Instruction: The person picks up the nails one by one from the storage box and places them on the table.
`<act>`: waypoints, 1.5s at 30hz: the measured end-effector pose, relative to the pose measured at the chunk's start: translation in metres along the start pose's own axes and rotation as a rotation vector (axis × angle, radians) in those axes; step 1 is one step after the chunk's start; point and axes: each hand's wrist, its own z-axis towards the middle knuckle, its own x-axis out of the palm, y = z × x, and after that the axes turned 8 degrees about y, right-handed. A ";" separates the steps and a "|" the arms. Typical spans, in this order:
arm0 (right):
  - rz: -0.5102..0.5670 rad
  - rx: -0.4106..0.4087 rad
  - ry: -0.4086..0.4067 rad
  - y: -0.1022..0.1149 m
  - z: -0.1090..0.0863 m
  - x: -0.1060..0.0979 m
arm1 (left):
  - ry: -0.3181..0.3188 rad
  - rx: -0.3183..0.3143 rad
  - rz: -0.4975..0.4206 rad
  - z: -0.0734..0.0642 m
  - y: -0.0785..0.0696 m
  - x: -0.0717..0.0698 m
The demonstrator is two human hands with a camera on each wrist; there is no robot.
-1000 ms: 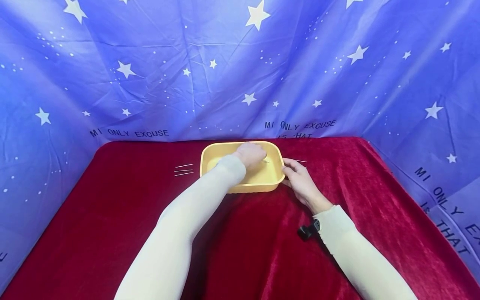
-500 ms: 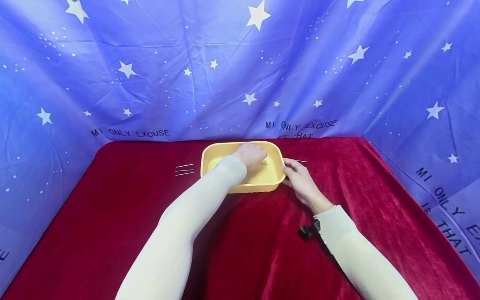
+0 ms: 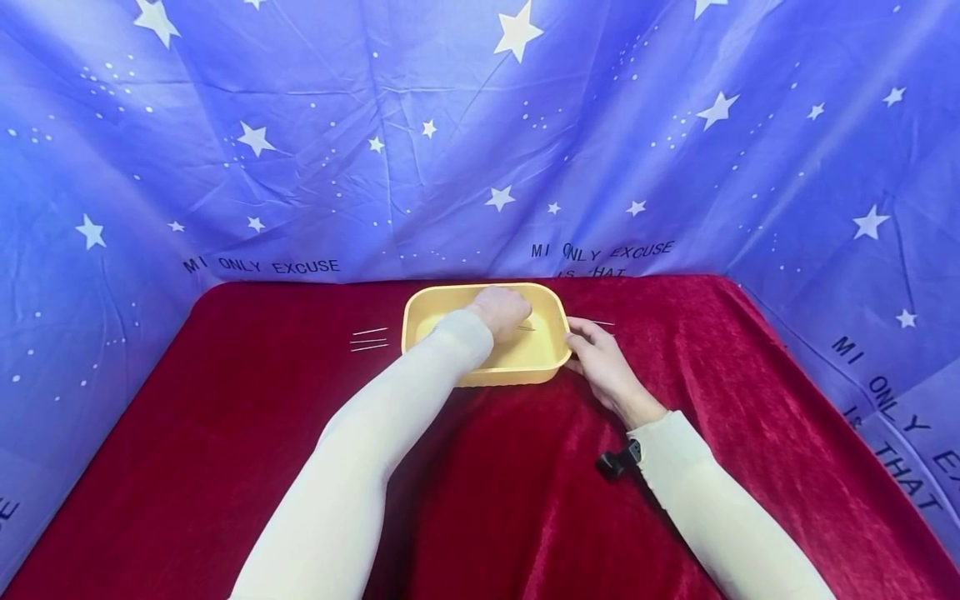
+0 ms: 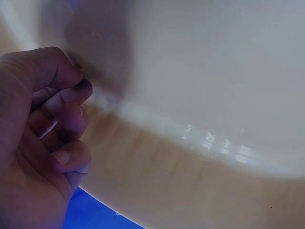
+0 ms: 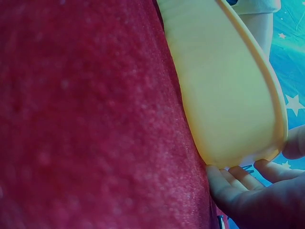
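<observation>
Inside a yellow rectangular box (image 3: 513, 377), my left hand (image 3: 504, 308) is low over the floor, fingers curled. In the left wrist view, the thumb and index finger of that hand (image 4: 45, 109) pinch something very thin, of which only a small dark tip shows. Just right of it in the head view, a thin needle-like metal rod (image 3: 527, 328) shows against the box floor; whether it is the held one I cannot tell. My right hand (image 3: 600, 358) holds the box's right end, thumb at the rim and fingers against the outer wall (image 5: 224, 95).
Several thin metal rods (image 3: 369, 341) lie on the red velvet cloth (image 3: 247, 433) left of the box. Another rod (image 3: 603, 322) shows behind my right hand. A blue star-printed curtain (image 3: 420, 183) stands behind the table. A black device (image 3: 618, 461) sits at my right wrist.
The thin rod beside my left hand has shifted slightly down in the head view; two lines showed half a second ago. The left fingers have moved a little, while right hand and box stay put.
</observation>
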 end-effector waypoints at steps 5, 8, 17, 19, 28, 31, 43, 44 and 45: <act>-0.003 0.003 -0.003 -0.001 0.001 0.000 | -0.001 0.005 -0.001 -0.001 0.001 0.000; -0.005 0.001 -0.004 -0.002 0.001 0.000 | 0.000 0.005 -0.015 -0.001 0.001 0.001; 0.002 0.005 -0.006 -0.002 0.001 0.001 | -0.029 0.015 -0.002 -0.009 0.005 -0.005; 0.002 0.002 -0.006 -0.002 0.001 0.001 | -0.037 0.010 -0.003 -0.012 0.007 -0.009; -0.009 0.003 -0.006 -0.001 0.001 0.000 | -0.004 -0.006 -0.059 -0.022 0.022 -0.023; -0.011 0.003 -0.007 -0.002 0.001 0.000 | -0.017 -0.008 -0.070 -0.027 0.027 -0.026; -0.009 0.002 -0.011 -0.001 0.000 0.000 | -0.040 -0.019 -0.110 -0.049 0.045 -0.030; -0.008 0.003 -0.012 -0.001 0.001 0.000 | -0.044 -0.021 -0.115 -0.051 0.047 -0.029; -0.006 0.005 -0.015 -0.001 0.001 0.000 | -0.049 -0.022 -0.118 -0.053 0.048 -0.029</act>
